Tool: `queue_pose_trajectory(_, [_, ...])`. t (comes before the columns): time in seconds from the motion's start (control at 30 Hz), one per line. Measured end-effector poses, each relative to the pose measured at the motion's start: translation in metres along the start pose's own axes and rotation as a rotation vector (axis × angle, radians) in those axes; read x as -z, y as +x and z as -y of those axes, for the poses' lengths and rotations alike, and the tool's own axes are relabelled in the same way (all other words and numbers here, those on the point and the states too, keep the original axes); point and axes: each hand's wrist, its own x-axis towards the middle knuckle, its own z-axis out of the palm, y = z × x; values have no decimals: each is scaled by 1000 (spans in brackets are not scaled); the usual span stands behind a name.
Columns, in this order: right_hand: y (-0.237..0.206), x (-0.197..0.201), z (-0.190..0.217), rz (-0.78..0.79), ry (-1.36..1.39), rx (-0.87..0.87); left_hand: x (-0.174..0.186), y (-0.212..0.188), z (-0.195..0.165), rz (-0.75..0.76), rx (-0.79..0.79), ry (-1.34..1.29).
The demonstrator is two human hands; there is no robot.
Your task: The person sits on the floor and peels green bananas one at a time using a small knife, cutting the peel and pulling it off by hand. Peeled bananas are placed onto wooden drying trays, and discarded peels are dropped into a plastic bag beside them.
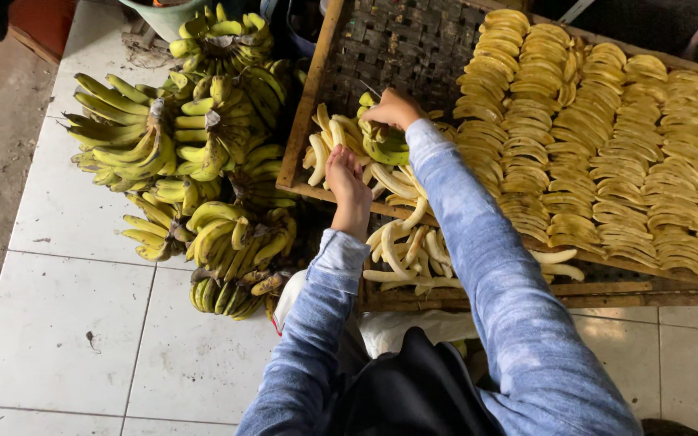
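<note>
My right hand point(393, 109) is closed around a small green-yellow banana bunch point(385, 145) near the woven tray's point(414, 48) left edge. Left hand point(347, 182) rests loosely open on the peeled bananas point(401, 242) piled at the tray's front-left corner. Unpeeled bunches point(195, 153) sit on the tiled floor point(58, 323).

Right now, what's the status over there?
Left hand resting on pale peeled bananas. Right hand gripping green-yellow unpeeled banana bunch over woven wooden tray. Nothing blocking.

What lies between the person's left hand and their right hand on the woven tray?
In the head view, peeled bananas lie heaped between the left hand and the right hand, which rests on a small green bunch on the woven tray.
</note>
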Motion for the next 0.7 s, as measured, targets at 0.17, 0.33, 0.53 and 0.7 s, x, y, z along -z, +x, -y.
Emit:
queue_pose_trajectory(0.17, [5, 4, -6, 0, 107, -153, 8, 9, 1, 103, 123, 12])
queue_pose_trajectory(0.33, [-24, 24, -59, 10, 703, -179, 20, 12, 18, 43, 346, 65])
queue_pose_trajectory(0.53, [-136, 33, -144, -178, 1300, 114, 22, -22, 44, 36, 670, 59])
queue_pose_trajectory(0.7, [-225, -26, -220, -100, 1785, -4, 52, -62, 77, 736, 939, -366])
